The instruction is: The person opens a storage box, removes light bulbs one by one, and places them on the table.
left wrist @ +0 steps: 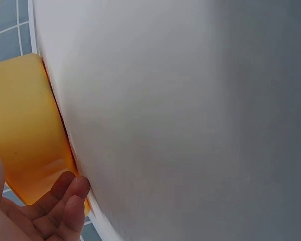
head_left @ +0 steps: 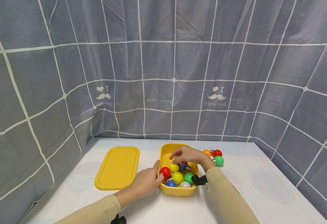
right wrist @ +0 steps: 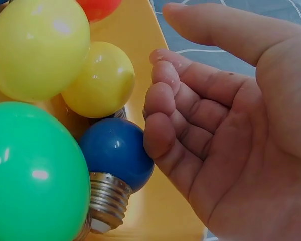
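A yellow plastic box stands on the table with several coloured light bulbs inside. My left hand holds its left side, thumb over the rim beside a red bulb. In the left wrist view, bent fingers lie against the outer wall. My right hand hovers inside the box, fingers loosely bent and nothing in its grasp. Its fingertips are right at a blue bulb with a metal screw base. Near that bulb lie yellow bulbs and a large green bulb.
A flat yellow lid lies on the white table, left of the box. To the box's right are an orange bulb, a red bulb and a green bulb. A grey checked curtain hangs behind the table.
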Demonstrator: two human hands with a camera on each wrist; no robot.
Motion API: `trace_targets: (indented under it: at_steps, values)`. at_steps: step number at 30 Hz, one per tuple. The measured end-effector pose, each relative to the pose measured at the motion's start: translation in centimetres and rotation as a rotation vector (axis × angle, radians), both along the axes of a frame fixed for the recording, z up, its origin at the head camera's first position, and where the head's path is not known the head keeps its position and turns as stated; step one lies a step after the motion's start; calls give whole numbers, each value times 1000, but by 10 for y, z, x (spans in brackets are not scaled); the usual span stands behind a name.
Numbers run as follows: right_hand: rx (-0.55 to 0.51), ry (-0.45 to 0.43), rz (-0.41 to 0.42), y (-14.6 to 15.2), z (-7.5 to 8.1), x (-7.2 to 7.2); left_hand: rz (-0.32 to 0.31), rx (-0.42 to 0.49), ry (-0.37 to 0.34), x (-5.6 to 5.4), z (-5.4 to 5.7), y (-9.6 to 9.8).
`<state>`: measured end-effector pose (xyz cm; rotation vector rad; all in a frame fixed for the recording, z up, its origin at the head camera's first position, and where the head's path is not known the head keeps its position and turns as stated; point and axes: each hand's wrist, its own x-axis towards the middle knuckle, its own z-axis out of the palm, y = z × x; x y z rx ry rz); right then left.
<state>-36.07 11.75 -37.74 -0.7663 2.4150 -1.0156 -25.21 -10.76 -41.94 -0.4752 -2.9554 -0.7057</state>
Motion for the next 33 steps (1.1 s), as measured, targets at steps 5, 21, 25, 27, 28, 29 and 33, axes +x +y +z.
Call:
trace_targets:
  at_steps: [5,21,25,27,28,29,33]
  values:
    - [-10,-1,-13,-2,0,-1,3,5,-12,0,-1,-1]
    - [-57,47,-79,4,0,-2,-2,-3,2,0,-1,0]
    - [-57,37,-74,7,2,0,-3,-9,11,0,-1,0]
    - [-54,22,-70,8,3,2,-2,-10,9,0,-1,1]
    - [-50,16,-67,9,4,2,-1,-9,7,0,-1,1]
    - [-46,10,-63,9,4,3,-1,-8,3,0,-1,1]
    - [-14,-12,-57,11,5,3,5,-8,-5,1,-1,2]
